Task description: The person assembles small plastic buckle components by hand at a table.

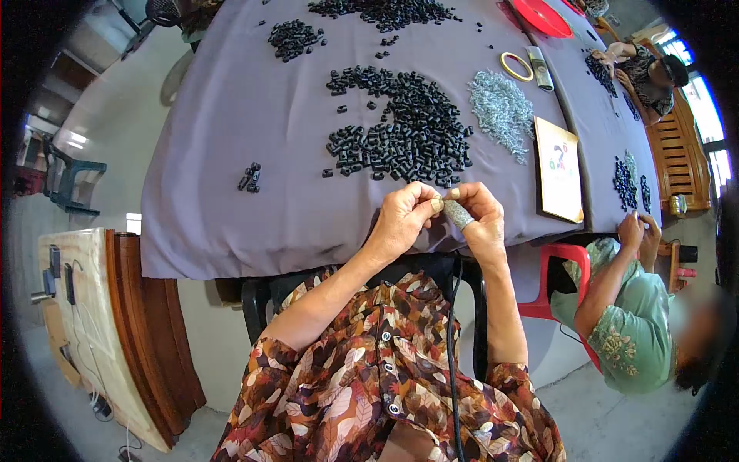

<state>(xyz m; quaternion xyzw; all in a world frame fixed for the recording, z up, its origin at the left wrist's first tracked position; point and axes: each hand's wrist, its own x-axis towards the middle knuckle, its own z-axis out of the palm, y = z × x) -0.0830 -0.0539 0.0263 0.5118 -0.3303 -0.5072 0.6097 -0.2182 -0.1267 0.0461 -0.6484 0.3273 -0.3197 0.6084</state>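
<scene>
My left hand [399, 223] and my right hand [483, 223] meet at the fingertips above the near edge of the cloth-covered table. Both are closed in a pinch, and whatever lies between the fingers is too small or hidden to make out. A grey wrap [459, 214] covers my right thumb. Just beyond the hands spreads a large pile of small black plastic pieces [416, 131]. To its right lies a heap of small silvery metal pieces, perhaps screws [502, 108]. A few black pieces [250, 178] sit apart on the left.
A flat board with a printed picture [560, 169], a roll of tape [516, 66] and a small packet [540, 69] lie on the right. More black pieces and a red tray [543, 17] are farther back. A person in green [631, 331] sits at right; another works beyond.
</scene>
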